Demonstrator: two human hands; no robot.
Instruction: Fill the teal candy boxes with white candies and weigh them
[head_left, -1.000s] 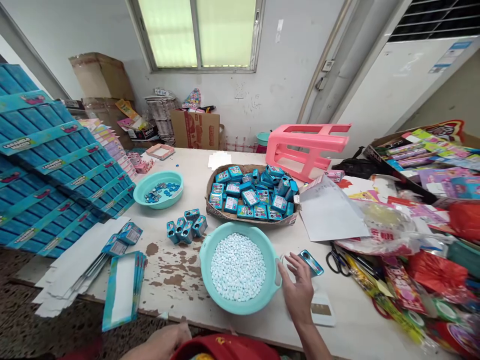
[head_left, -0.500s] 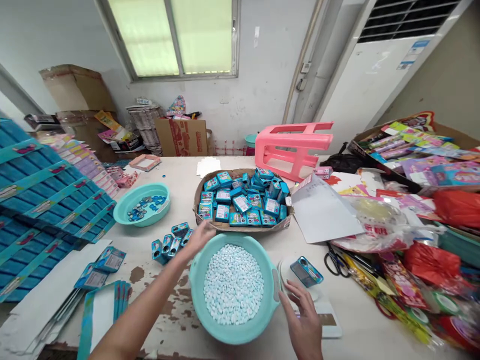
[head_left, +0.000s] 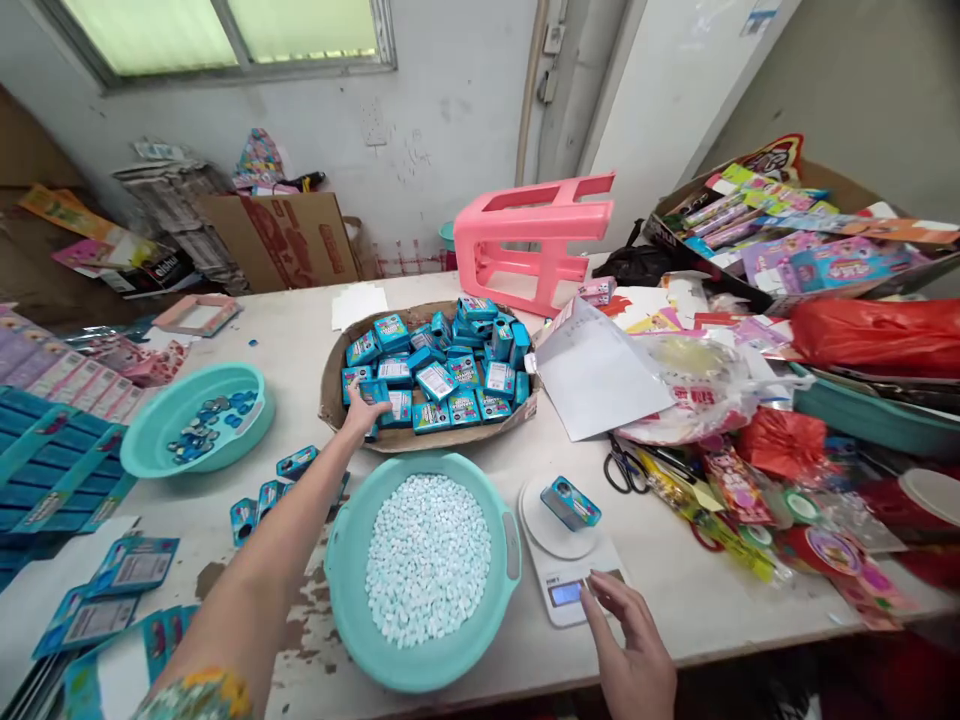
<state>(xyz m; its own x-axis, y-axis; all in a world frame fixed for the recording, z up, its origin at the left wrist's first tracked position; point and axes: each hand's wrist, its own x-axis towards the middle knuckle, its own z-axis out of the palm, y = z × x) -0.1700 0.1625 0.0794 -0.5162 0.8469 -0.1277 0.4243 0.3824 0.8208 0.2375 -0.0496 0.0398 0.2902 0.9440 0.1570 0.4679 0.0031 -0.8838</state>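
My left hand [head_left: 364,412] reaches into a low cardboard tray [head_left: 326,395] and is closed on a small blue candy box [head_left: 375,395] at its left end. Several more blue candy boxes [head_left: 435,380] lie jumbled in the tray. My right hand [head_left: 634,640], fingers loosely curved and apart, hovers by the display of a white digital scale [head_left: 574,605] and holds nothing. One blue candy box with a round hole in its end [head_left: 571,503] lies on the scale's round plate. Between my arms stands a turquoise basin [head_left: 341,610] of pale blue and white candies [head_left: 427,560].
A second turquoise basin [head_left: 139,455] on the left holds small round blue pieces. Several blue boxes [head_left: 244,520] stand beside my left forearm. A pink stool [head_left: 532,245] lies sideways behind the tray. Scissors [head_left: 626,467] and bagged goods crowd the right.
My left hand has gone from the basin's upper rim into the cardboard tray and onto a box. My right hand has moved off the basin's handle toward the scale. The view has turned right and down.
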